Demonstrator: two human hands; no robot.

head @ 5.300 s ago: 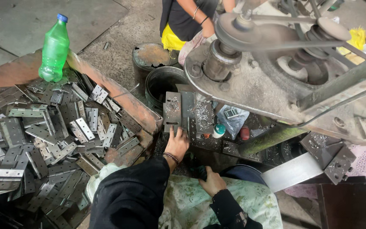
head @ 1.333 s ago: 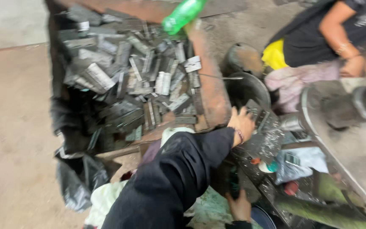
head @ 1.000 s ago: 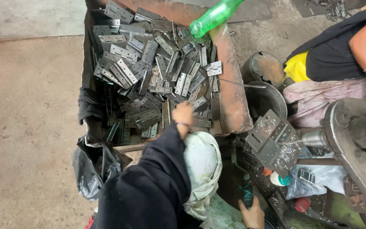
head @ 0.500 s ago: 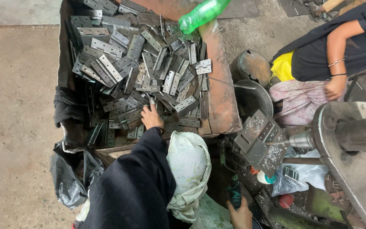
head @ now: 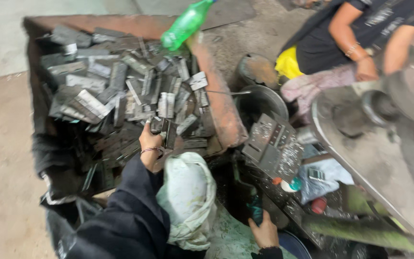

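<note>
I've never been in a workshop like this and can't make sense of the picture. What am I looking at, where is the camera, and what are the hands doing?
The camera sits on a person's head and looks down at their own two hands. The left hand reaches into a rusty tray heaped with flat grey metal plates and grips one dark plate. A green plastic bottle rests on the tray's far rim. The right hand is low by the dark machine parts; whether it holds anything is unclear. At upper right, another person sits beside a large metal machine.
</note>
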